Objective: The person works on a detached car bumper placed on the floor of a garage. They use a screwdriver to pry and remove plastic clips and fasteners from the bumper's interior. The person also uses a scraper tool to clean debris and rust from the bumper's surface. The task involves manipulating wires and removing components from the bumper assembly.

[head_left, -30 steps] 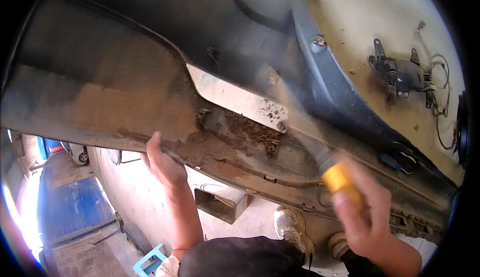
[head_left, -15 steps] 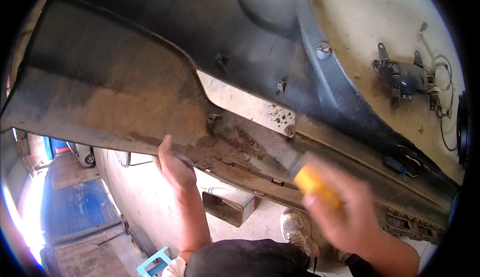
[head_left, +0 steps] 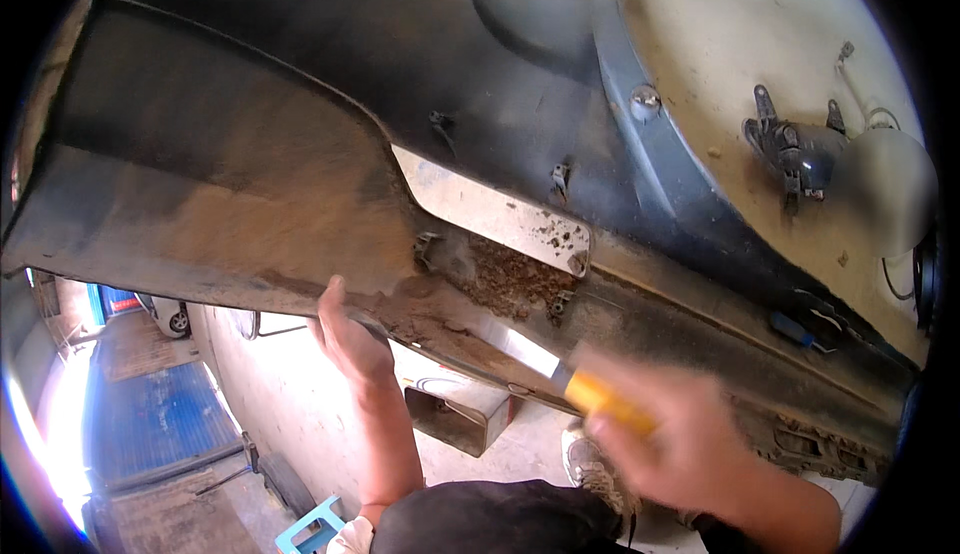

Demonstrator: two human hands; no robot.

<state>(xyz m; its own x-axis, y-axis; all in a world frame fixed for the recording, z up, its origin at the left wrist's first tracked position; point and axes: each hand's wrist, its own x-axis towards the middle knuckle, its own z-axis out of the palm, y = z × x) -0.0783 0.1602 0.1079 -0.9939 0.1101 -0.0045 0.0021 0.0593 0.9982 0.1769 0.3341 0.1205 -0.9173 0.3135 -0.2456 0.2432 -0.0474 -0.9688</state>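
Note:
A large dark car bumper (head_left: 270, 144) lies across the view with its dirty inner side up. My left hand (head_left: 352, 339) grips its near edge, thumb on the inner face and the other fingers hidden underneath. My right hand (head_left: 670, 424), blurred by motion, is closed round the yellow handle of a scraper (head_left: 610, 401). Its shiny metal blade points left and lies over the brown, soiled strip along the near edge. Clumps of loose dirt (head_left: 515, 279) are heaped just beyond the blade, below a long slot in the bumper.
A blue-handled tool (head_left: 790, 329) rests on the bumper at right. On the floor beyond lies a black lamp unit (head_left: 800, 154) with a cable, partly covered by a pale blurred shape. An open box (head_left: 460, 419) stands under the near edge. A light-blue stool (head_left: 310, 527) is at lower left.
My right hand and the scraper have moved left and slightly nearer, the blade now by the near edge. More loose dirt shows below the slot. My left hand stays put.

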